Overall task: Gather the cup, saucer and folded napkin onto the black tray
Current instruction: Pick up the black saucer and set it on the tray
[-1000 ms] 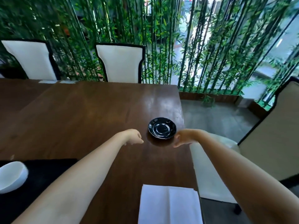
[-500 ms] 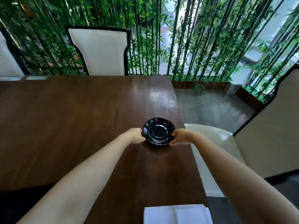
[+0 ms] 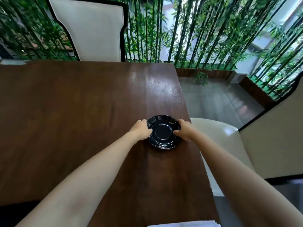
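A glossy black saucer (image 3: 163, 133) lies on the dark wooden table (image 3: 82, 104), close to its right edge. My left hand (image 3: 141, 130) grips the saucer's left rim, thumb over the top. My right hand (image 3: 184, 131) grips the right rim the same way. The top edge of the white folded napkin (image 3: 183, 224) shows at the bottom of the view. A dark corner of the black tray (image 3: 18, 204) shows at the lower left, mostly covered by my left arm. The cup is out of view.
A white chair with black trim (image 3: 91, 28) stands at the table's far side. A cream chair seat (image 3: 218, 138) sits just past the right edge, with another chair back (image 3: 275, 136) further right. Bamboo plants (image 3: 188, 30) line the background.
Both hands closed in from either side of the saucer and now hold its rim. The view tilted forward, so the white cup and most of the tray and napkin dropped out of sight.
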The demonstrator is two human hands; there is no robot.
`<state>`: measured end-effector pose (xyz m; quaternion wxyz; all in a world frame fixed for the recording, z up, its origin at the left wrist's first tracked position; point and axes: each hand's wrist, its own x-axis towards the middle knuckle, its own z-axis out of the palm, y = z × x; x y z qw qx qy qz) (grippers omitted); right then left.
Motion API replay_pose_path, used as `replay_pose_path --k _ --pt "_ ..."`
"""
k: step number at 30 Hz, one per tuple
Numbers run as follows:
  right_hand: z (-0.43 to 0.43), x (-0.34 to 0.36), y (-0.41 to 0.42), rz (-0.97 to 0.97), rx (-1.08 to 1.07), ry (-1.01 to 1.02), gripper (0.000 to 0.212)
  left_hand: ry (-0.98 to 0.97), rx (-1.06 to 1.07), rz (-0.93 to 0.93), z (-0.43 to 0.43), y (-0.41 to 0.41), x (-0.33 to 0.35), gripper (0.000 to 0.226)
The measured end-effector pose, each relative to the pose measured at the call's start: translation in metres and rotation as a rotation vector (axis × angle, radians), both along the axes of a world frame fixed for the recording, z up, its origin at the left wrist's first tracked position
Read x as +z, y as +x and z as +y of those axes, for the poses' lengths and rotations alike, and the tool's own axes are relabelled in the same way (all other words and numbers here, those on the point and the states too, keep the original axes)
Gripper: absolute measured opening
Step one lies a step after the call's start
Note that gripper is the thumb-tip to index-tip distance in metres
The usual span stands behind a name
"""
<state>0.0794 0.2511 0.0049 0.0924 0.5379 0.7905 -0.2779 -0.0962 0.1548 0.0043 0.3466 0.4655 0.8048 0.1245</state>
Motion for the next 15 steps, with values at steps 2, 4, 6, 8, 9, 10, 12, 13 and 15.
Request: replay_pose_path --k 2,4,6,8,9,10,12,13,15 --pt "0.000 -0.006 -0.003 0.044 -0.024 0.005 0.065 0.015 0.031 -0.045 0.003 0.001 -0.003 0.034" --pt "-0.001 -0.011 -0.004 0.099 -0.058 -0.006 0.067 0.028 0.069 -0.097 0.005 0.002 -0.008 0.034" --pt "-0.002 -0.015 -0.003 0.159 -0.102 -0.029 0.067 0.060 0.107 -0.137 0.006 0.004 -0.012 0.032" --pt "-0.001 -0.018 -0.001 0.193 -0.132 -0.023 0.063 0.103 0.135 -0.137 0.006 0.004 -0.014 0.030" --pt "-0.001 -0.018 0.000 0.202 -0.143 -0.009 0.062 0.120 0.148 -0.140 0.005 0.004 -0.015 0.030" --pt "-0.001 -0.019 0.001 0.210 -0.152 0.006 0.061 0.137 0.166 -0.155 0.005 0.004 -0.016 0.029" --pt "-0.001 -0.019 0.002 0.230 -0.163 0.021 0.060 0.166 0.209 -0.206 0.004 0.003 -0.017 0.031" --pt "-0.002 -0.018 0.002 0.241 -0.166 0.023 0.059 0.181 0.228 -0.225 0.003 0.003 -0.018 0.031" --pt "-0.004 -0.017 0.002 0.262 -0.171 0.029 0.059 0.208 0.254 -0.241 0.001 0.005 -0.017 0.031"
